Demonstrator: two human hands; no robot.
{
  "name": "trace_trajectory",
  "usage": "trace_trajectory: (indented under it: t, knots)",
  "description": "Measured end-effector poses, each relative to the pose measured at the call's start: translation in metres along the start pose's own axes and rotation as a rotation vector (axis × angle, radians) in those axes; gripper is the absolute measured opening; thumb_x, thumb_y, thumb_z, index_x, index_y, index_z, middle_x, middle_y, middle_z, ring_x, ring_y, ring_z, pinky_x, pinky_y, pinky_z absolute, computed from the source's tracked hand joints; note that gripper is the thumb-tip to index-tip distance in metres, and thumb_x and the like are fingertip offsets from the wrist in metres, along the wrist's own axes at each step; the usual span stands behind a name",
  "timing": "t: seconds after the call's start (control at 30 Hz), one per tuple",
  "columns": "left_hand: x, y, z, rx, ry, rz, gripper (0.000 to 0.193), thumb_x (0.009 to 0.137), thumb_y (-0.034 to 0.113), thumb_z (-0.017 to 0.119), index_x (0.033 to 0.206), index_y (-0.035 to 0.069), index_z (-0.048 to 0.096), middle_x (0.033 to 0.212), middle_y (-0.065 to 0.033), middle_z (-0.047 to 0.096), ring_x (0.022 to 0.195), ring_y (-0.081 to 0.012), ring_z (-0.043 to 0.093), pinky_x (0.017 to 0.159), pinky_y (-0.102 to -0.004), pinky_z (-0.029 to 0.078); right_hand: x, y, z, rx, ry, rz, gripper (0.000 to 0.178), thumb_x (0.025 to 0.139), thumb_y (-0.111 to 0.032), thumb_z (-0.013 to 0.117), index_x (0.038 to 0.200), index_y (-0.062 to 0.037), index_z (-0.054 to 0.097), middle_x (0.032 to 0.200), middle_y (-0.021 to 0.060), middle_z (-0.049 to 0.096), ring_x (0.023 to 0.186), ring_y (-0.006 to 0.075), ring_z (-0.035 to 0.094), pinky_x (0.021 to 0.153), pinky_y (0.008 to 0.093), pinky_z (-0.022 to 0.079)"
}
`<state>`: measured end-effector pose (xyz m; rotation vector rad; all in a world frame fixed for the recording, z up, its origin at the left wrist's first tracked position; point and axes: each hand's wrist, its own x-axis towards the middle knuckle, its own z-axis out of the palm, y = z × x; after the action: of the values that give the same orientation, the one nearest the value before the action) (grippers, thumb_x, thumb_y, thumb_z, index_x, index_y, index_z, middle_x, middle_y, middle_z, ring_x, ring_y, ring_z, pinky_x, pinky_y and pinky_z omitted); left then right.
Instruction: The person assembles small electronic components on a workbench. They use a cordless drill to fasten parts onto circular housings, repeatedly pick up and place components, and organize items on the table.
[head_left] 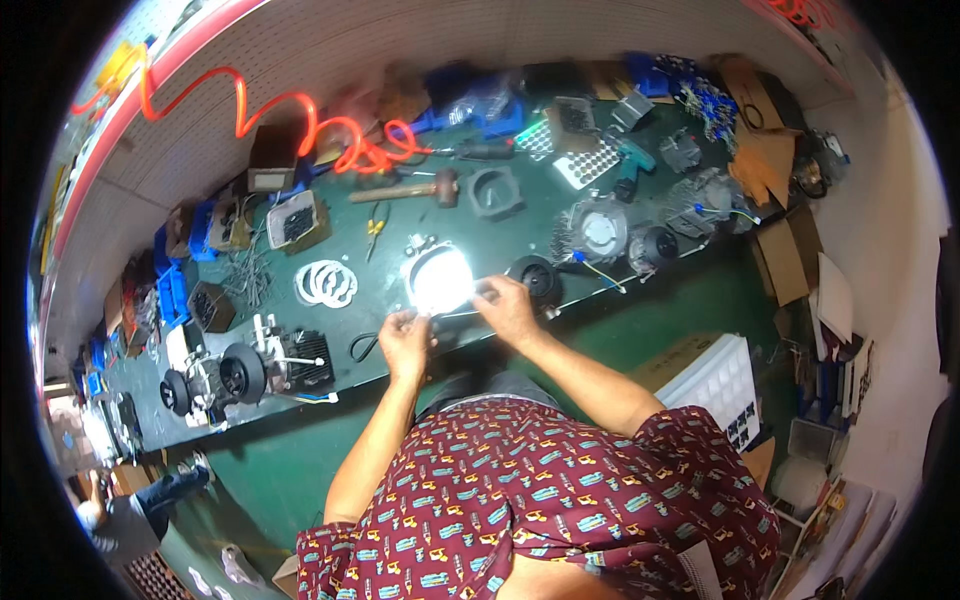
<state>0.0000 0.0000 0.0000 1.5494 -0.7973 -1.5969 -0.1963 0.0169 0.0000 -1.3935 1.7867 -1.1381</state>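
Between my hands, over the near edge of the workbench, is a round metal part, washed out by glare, so its detail is hidden. My left hand pinches its lower left edge with thumb and fingers. At its right edge the fingertips of my right hand are closed on the rim. A black wheel-like part lies just beyond my right hand. Left of the bright part are several flat pale ring gaskets, and yellow-handled pliers lie farther off.
A mallet, a grey square housing and a teal power drill lie farther back. Motor assemblies stand at left, others at right. An orange coiled hose hangs above. Another person is at lower left.
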Motion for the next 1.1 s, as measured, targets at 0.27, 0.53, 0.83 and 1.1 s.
trace_trajectory:
  t: [0.27,0.53,0.83,1.1]
  knots:
    - [0.015,0.018,-0.038,0.052,0.032,0.079,0.018,0.090,0.009,0.070,0.099,-0.002,0.058,0.075,-0.0040,0.063,0.059,-0.0103,0.059,0.050,-0.0232,0.052,0.005,-0.017,0.040,0.105,0.026,-0.016,0.018,0.080,-0.009,0.075,0.093,0.0007,0.070,0.086,0.0126,0.068,0.068,0.0216,0.066,0.064,0.0335,0.053]
    - [0.006,0.022,-0.044,0.028,0.055,0.091,0.032,0.091,0.015,0.071,0.111,-0.002,0.052,0.068,-0.0009,0.057,0.052,-0.0079,0.049,0.046,-0.0234,0.043,-0.012,-0.012,0.028,0.186,0.139,0.044,0.029,0.079,-0.009,0.077,0.104,0.0006,0.067,0.091,0.0104,0.069,0.071,0.0162,0.064,0.067,0.0304,0.053]
    - [-0.037,0.059,-0.042,0.318,-0.236,0.386,0.010,0.092,0.010,0.068,0.092,0.002,0.063,0.072,0.0056,0.053,0.065,-0.0031,0.046,0.058,-0.0208,0.039,-0.025,0.093,0.001,0.249,0.723,0.735,0.075,0.071,-0.029,0.087,0.125,0.0078,0.049,0.119,0.0196,0.060,0.109,0.0275,0.059,0.094,0.0401,0.049]
    - [-0.016,-0.001,-0.096,0.547,-0.267,0.202,0.009,0.091,0.007,0.064,0.087,-0.001,0.062,0.074,0.0028,0.058,0.067,-0.0045,0.050,0.061,-0.0237,0.044,-0.016,0.077,-0.003,0.712,0.418,0.933,0.038,0.088,-0.030,0.075,0.118,-0.0136,0.059,0.110,0.0044,0.065,0.098,0.0202,0.064,0.086,0.0472,0.055]
